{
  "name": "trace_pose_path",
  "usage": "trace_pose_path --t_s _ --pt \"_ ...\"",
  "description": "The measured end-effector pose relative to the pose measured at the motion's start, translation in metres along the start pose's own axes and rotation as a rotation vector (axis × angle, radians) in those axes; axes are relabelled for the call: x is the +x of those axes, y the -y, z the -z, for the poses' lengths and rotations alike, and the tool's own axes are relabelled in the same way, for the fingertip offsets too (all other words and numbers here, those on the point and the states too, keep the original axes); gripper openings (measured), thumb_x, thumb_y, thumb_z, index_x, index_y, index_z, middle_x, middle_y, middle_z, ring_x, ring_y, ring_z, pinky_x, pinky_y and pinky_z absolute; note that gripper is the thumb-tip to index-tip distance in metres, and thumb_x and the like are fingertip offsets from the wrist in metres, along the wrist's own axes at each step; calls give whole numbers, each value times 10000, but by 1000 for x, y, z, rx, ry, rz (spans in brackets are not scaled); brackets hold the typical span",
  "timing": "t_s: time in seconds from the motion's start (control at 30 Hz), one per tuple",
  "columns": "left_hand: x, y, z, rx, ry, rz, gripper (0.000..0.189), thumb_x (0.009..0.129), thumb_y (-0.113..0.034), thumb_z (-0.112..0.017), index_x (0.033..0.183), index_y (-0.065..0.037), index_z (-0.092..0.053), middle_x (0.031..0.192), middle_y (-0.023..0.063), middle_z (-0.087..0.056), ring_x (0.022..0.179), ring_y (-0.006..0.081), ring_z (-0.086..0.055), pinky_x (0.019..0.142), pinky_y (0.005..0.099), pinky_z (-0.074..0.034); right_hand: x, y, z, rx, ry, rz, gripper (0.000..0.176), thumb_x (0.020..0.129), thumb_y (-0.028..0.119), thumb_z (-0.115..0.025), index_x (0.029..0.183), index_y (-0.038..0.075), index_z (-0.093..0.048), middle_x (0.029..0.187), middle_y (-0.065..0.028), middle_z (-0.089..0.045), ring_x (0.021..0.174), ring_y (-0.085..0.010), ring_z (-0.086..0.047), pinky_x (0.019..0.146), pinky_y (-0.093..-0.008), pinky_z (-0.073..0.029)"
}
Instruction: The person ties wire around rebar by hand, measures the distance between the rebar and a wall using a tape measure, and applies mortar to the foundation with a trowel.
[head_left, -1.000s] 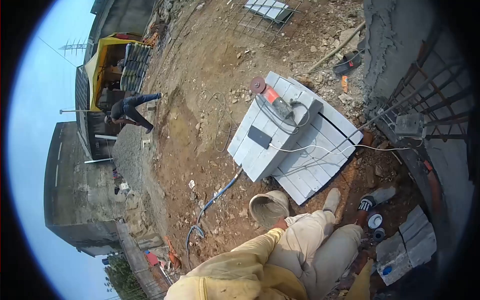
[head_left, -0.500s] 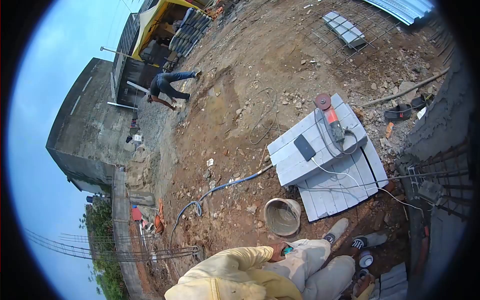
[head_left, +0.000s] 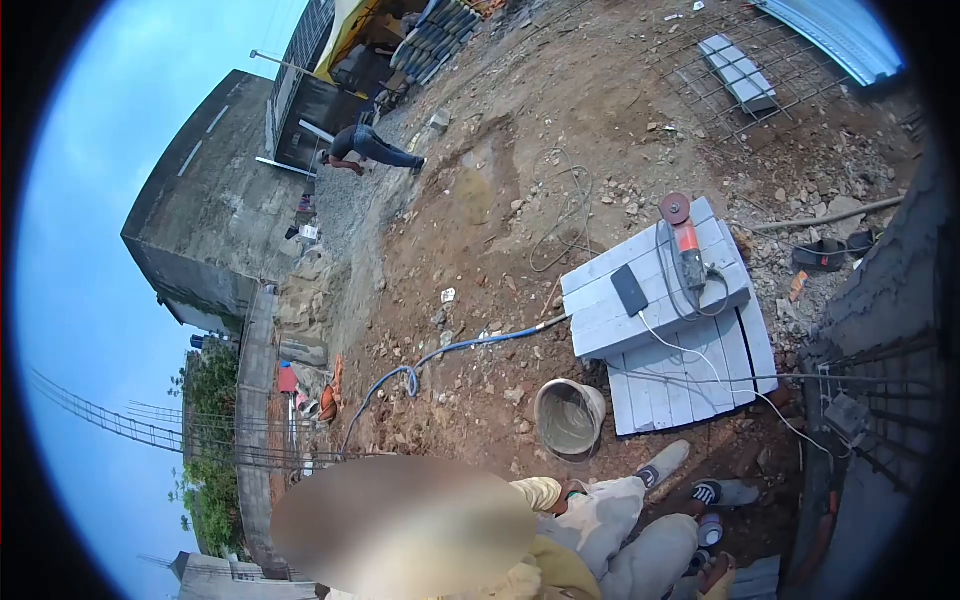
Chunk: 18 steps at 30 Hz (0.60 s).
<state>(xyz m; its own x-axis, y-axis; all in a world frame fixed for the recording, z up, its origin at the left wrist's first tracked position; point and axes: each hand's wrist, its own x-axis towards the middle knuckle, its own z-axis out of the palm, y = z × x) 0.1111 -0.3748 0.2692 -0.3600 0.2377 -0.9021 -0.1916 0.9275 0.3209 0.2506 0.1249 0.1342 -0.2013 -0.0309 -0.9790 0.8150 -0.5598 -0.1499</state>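
Where the pale trousers point(head_left: 612, 522) are folded at the knees, the left hand point(head_left: 556, 502) is seen against the cloth, below a yellow cuff point(head_left: 538, 492). A small teal item point(head_left: 573, 491) is shown at its fingers; whether it is gripped cannot be told, as the hand is partly covered. The right hand point(head_left: 716, 573) is seen low in the view, near a white container point(head_left: 710, 530); its opening cannot be made out. Much of the upper body is hidden by a blurred patch.

A bucket point(head_left: 569, 418), its inside coated grey, is placed on the soil point(head_left: 480, 400) just beside the pale blocks point(head_left: 675, 388). On the upper blocks point(head_left: 610, 320), a dark phone point(head_left: 629, 290) is laid flat, with a white cable point(head_left: 688, 347) joined to it. An angle grinder point(head_left: 688, 252) is rested to the right of the phone in the view, its reddish disc point(head_left: 675, 208) directed toward the upper edge. A blue hose point(head_left: 470, 342) is stretched across the soil to the blocks. Farther off, a person point(head_left: 366, 147) is bent over the gravel point(head_left: 345, 205).
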Motion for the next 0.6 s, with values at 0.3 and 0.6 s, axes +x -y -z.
trace_pose_path --t_s 0.3,0.6 --pt "-75 -59 47 262 -229 -283 544 672 -275 -684 1178 -178 -511 1206 158 -493 1150 375 -417 975 448 -356 -61 66 28 -8 -16 136 161 823 292 -540 954 218 -481 686 26 -476 513 -113 -441 404 -271 -351" --pt "-73 -19 87 -727 -581 135 537 697 -218 -697 1141 4 -494 959 100 -613 836 165 -589 777 285 -474 -45 28 -12 10 -175 112 179 868 309 -502 988 176 -511 688 -6 -532 537 -147 -515 424 -299 -432"
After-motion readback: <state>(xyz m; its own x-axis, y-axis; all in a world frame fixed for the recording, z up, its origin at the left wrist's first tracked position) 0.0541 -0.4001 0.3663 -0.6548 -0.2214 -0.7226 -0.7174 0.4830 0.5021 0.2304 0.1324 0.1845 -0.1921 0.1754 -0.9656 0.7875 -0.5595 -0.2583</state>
